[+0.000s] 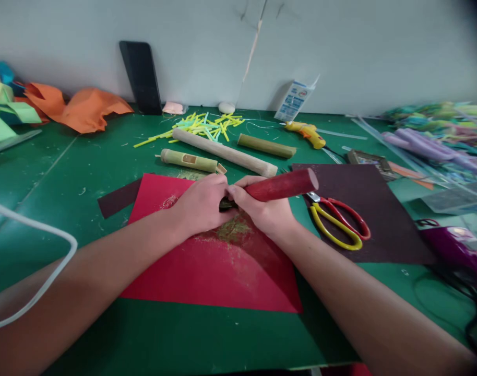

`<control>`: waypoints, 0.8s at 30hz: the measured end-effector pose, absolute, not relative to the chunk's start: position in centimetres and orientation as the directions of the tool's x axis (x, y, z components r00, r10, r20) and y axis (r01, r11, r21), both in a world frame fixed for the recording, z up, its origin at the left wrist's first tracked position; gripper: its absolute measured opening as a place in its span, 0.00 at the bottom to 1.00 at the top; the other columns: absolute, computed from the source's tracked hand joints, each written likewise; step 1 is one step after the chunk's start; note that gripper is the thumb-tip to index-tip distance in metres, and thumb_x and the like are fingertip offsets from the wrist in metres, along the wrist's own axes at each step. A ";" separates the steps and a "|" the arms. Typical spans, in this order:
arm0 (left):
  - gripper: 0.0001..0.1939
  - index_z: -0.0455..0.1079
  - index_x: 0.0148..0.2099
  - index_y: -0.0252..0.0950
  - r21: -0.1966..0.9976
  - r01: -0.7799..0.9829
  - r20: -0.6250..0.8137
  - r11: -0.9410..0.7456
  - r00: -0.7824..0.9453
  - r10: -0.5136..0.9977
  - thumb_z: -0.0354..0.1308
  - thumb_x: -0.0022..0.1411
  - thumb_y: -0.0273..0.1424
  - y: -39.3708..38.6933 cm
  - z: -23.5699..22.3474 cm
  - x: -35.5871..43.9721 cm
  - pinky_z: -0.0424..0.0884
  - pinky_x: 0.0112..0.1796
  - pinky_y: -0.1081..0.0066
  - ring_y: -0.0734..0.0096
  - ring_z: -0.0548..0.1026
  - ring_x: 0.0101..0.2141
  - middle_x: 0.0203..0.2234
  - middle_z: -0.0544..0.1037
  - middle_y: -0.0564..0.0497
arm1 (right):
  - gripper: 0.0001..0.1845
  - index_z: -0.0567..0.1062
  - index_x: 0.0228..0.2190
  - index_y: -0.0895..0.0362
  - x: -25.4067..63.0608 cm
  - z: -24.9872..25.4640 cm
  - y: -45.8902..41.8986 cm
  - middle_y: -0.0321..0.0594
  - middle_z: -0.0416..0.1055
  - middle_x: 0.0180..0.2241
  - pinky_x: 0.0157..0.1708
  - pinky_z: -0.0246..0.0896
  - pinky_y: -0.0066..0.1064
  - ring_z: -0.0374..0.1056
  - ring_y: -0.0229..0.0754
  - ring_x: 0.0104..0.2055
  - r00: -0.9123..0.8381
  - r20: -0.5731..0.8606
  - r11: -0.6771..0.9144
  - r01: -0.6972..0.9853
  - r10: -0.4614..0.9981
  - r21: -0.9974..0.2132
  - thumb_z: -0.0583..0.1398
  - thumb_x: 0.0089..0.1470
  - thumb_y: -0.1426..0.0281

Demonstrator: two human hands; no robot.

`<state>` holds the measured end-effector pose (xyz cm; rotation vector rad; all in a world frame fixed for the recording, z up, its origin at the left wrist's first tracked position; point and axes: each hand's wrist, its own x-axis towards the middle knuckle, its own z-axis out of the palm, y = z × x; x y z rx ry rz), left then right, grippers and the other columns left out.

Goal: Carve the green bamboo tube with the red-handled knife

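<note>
My right hand (266, 208) is wrapped round a thick red-brown handle (289, 185) that sticks up and to the right. My left hand (201, 203) is closed round a small dark green piece (226, 204) where the two hands meet; most of it is hidden. Both hands hover over a red sheet (215, 271) on the green table (66, 177). Pale greenish shavings (234, 230) lie on the sheet just below the hands.
Beyond the hands lie a notched bamboo tube (189, 160), a long wooden dowel (225, 152), a second bamboo piece (266, 145), yellow-green strips (205, 125). Red-and-yellow scissors (338, 219) rest on a dark sheet (379, 219) at right. A phone (141, 77) leans on the wall.
</note>
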<state>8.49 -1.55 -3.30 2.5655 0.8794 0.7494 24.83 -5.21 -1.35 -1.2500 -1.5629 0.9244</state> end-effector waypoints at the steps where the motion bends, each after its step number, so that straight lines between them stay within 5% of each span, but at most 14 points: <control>1: 0.09 0.67 0.31 0.35 0.456 0.467 0.375 -0.758 0.672 0.639 0.62 0.60 0.33 -1.5 -3.3 8.5 0.69 0.36 0.63 0.65 0.69 0.33 0.29 0.68 0.50 | 0.13 0.75 0.22 0.56 24.8 -1.4 -5.2 0.34 0.70 0.22 0.25 0.59 0.29 0.63 0.35 0.24 -0.084 0.195 0.211 0.298 0.977 -0.931 0.63 0.52 0.62; 13: 0.12 0.62 0.29 0.37 0.456 0.488 0.361 -0.744 0.663 0.656 0.61 0.60 0.34 -1.6 -3.2 8.5 0.69 0.35 0.64 0.66 0.68 0.32 0.27 0.66 0.52 | 0.11 0.75 0.23 0.55 24.8 -1.5 -5.3 0.35 0.72 0.24 0.27 0.61 0.30 0.65 0.36 0.26 -0.095 0.193 0.212 0.271 0.977 -0.939 0.64 0.51 0.62; 24: 0.11 0.70 0.32 0.35 0.442 0.521 0.299 -0.730 0.682 0.667 0.62 0.61 0.36 -1.6 -3.1 8.3 0.67 0.35 0.63 0.63 0.71 0.35 0.30 0.70 0.49 | 0.11 0.73 0.20 0.56 25.0 -1.4 -5.2 0.34 0.69 0.21 0.26 0.59 0.30 0.61 0.35 0.24 -0.033 0.216 0.214 0.356 0.976 -0.910 0.61 0.51 0.65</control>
